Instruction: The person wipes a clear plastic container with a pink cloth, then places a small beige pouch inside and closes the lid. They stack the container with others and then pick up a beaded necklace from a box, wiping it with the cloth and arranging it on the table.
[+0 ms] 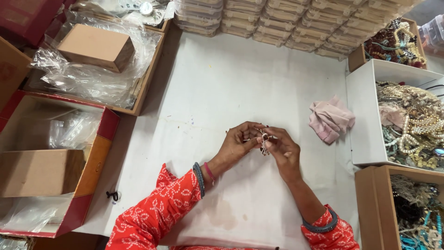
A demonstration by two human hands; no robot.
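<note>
Small beaded piece (264,141) pinched between both hands (240,141) (283,150) above bench (222,88); best kept taut, fingertips close, for control.

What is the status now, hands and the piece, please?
Left hand and right hand both pinch small jewellery piece above white table. Pink cloth lies apart.

head cam | looks steeply down, close over white table (240,83) | tilt perhaps slight
</note>
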